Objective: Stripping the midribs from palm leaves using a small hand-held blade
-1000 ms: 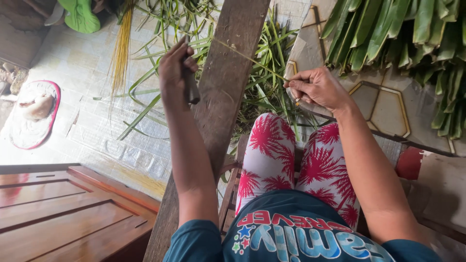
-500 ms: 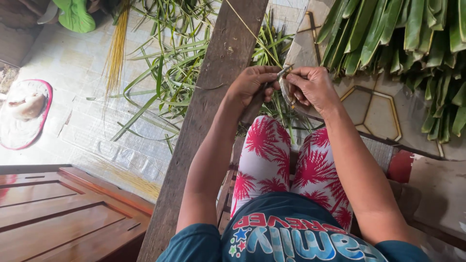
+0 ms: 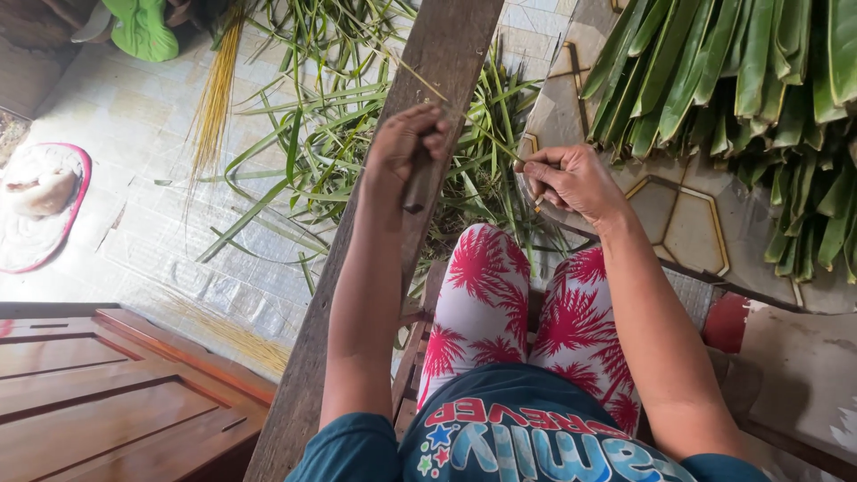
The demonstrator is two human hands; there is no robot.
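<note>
My left hand (image 3: pixel 403 147) is closed around a small dark-handled knife (image 3: pixel 418 183) and hovers over a long wooden plank (image 3: pixel 375 232). My right hand (image 3: pixel 569 181) pinches the near end of a thin yellowish leaf midrib (image 3: pixel 428 85), which runs up and to the left across the plank toward the knife. Both hands sit above my knees in red-and-white patterned trousers (image 3: pixel 500 295).
Loose green leaf strips (image 3: pixel 303 161) litter the tiled floor. A bundle of yellow stripped midribs (image 3: pixel 214 98) lies at upper left. A stack of broad green leaves (image 3: pixel 750 80) fills the upper right. A wooden door panel (image 3: pixel 116 393) and a round red-rimmed mat (image 3: pixel 45 205) are at the left.
My left hand with the knife has moved away from my right hand, up and to the left along the midrib. My right hand has stayed put, still pinching the midrib.
</note>
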